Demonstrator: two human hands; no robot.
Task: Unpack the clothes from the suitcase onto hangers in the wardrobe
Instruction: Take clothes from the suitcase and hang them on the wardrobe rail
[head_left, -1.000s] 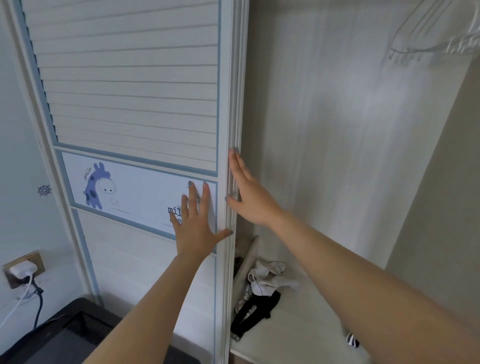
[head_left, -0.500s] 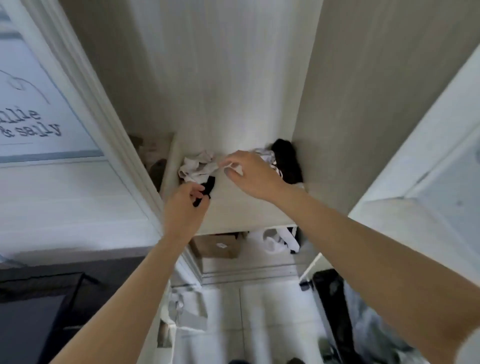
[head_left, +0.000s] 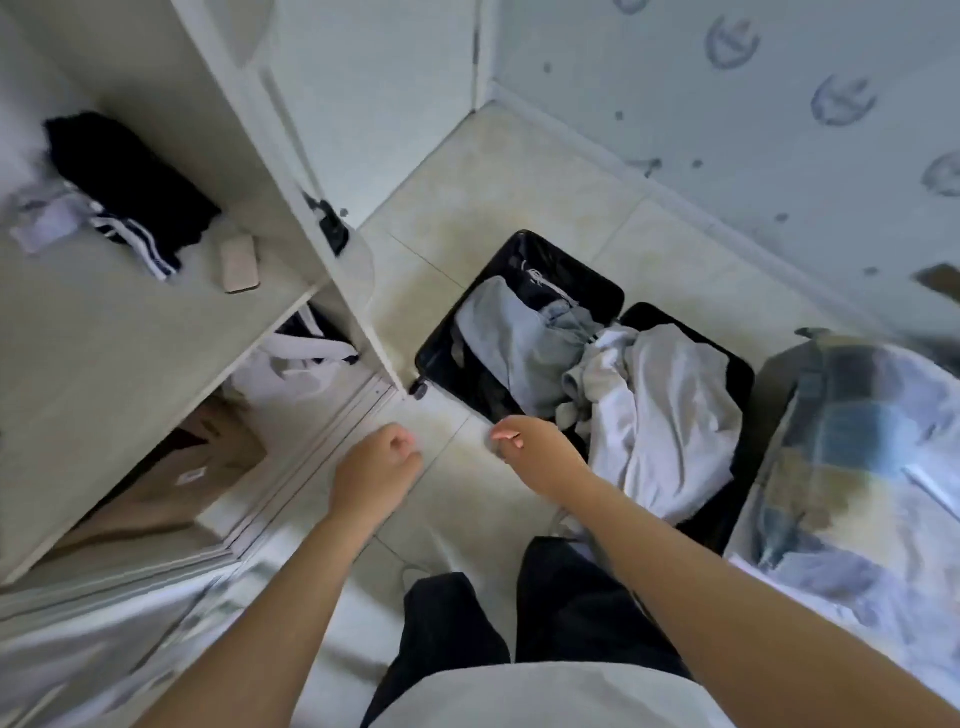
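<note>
An open black suitcase (head_left: 436, 343) lies on the tiled floor, holding a grey-blue garment (head_left: 514, 338) and a crumpled white garment (head_left: 670, 405). The wardrobe (head_left: 171, 104) stands at the left with its shelf (head_left: 104, 332) in view. My left hand (head_left: 376, 470) hangs over the floor between wardrobe and suitcase, fingers loosely curled and holding nothing. My right hand (head_left: 537, 452) is at the suitcase's near edge, fingers curled, with nothing visibly held. No hanger shows.
On the shelf lie a black garment with white stripes (head_left: 130, 187), a pale cloth (head_left: 47, 218) and a phone (head_left: 240, 262). A cardboard box (head_left: 171, 467) sits under the shelf. A bed with patterned bedding (head_left: 857, 467) is at the right.
The view swung from the wardrobe shelf down to the floor and suitcase. Both hands left the clothes on the shelf and dropped toward the suitcase.
</note>
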